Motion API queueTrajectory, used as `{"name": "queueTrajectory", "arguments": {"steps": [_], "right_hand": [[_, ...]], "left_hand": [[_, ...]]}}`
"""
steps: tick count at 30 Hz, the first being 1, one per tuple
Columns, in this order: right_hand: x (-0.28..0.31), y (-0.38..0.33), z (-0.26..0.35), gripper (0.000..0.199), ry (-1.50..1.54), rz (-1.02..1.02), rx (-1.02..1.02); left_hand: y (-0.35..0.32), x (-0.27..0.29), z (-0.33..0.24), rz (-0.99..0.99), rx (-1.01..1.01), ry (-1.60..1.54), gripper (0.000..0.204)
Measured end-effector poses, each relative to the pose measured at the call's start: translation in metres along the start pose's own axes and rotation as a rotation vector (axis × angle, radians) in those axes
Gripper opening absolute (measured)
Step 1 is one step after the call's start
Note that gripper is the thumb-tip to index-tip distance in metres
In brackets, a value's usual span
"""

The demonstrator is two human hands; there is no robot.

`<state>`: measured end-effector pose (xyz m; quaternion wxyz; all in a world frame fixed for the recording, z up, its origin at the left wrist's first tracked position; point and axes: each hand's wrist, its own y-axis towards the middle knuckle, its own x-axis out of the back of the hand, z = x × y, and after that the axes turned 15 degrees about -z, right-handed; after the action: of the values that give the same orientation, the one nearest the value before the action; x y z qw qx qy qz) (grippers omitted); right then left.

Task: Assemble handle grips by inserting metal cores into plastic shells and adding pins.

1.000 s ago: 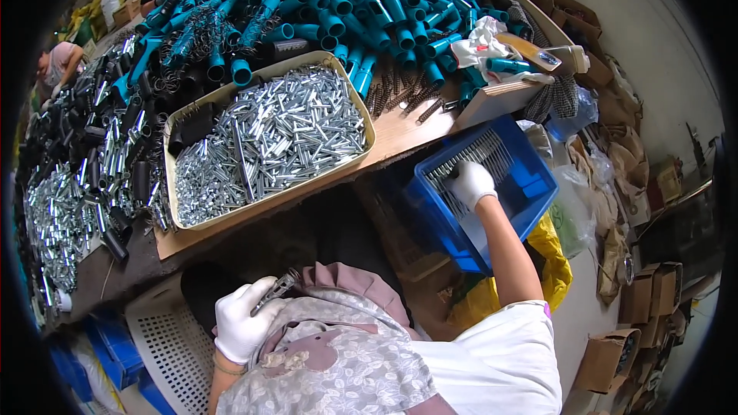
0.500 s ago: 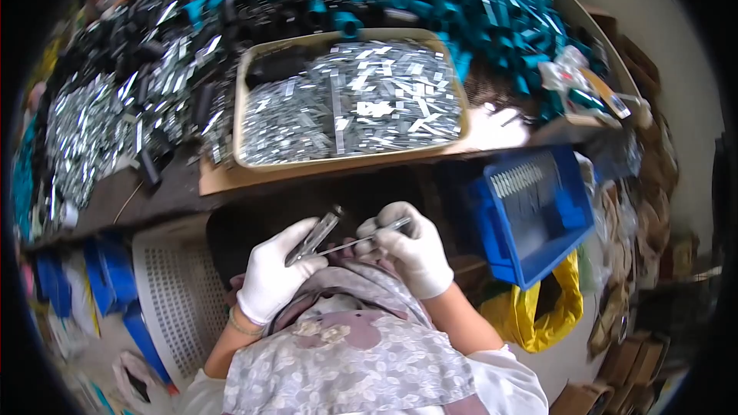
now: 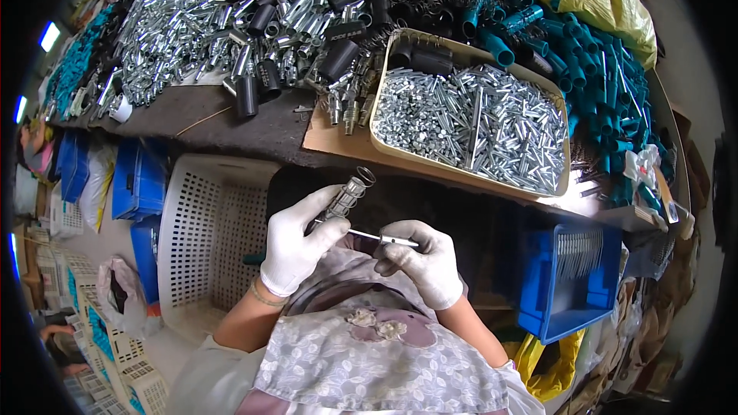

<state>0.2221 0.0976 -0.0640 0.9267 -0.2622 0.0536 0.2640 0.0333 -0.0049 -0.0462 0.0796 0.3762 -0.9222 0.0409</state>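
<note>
My left hand [image 3: 296, 242], in a white glove, is closed around a metal cylinder with a coil spring [image 3: 351, 194] around it. The spring's end loop sticks out beyond the cylinder, which tilts up and away from me. My right hand [image 3: 430, 265], also gloved, pinches a small silver metal tube [image 3: 397, 241] with holes in its side. A thin metal rod [image 3: 364, 234] runs between this tube and the part in my left hand. My left fingers hide where the rod meets that part. Both hands are above my lap, close to the table's front edge.
A cream tray [image 3: 374, 132] of small metal pins and short pieces sits on cardboard at the table edge. Behind it lie teal tubes [image 3: 588, 54], black sleeves [image 3: 338, 59] and silver parts [image 3: 165, 42]. A white perforated basket [image 3: 184, 277] stands left, a blue crate [image 3: 530, 292] right.
The whole view has swung, so the table and tray appear farther right. Both hands still hold metal parts. The spring shows clearly now; blur obscured that part before.
</note>
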Motion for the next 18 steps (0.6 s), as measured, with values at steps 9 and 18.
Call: {"name": "queueTrajectory", "arguments": {"steps": [9, 18], "right_hand": [[0.015, 0.008, -0.005, 0.009, -0.227, -0.118, 0.341], [0.069, -0.013, 0.064, 0.006, -0.381, -0.329, 0.412]], "left_hand": [[0.004, -0.004, 0.001, 0.087, -0.427, 0.099, 0.045], [0.011, 0.014, -0.003, 0.225, -0.728, 0.355, 0.041]]}}
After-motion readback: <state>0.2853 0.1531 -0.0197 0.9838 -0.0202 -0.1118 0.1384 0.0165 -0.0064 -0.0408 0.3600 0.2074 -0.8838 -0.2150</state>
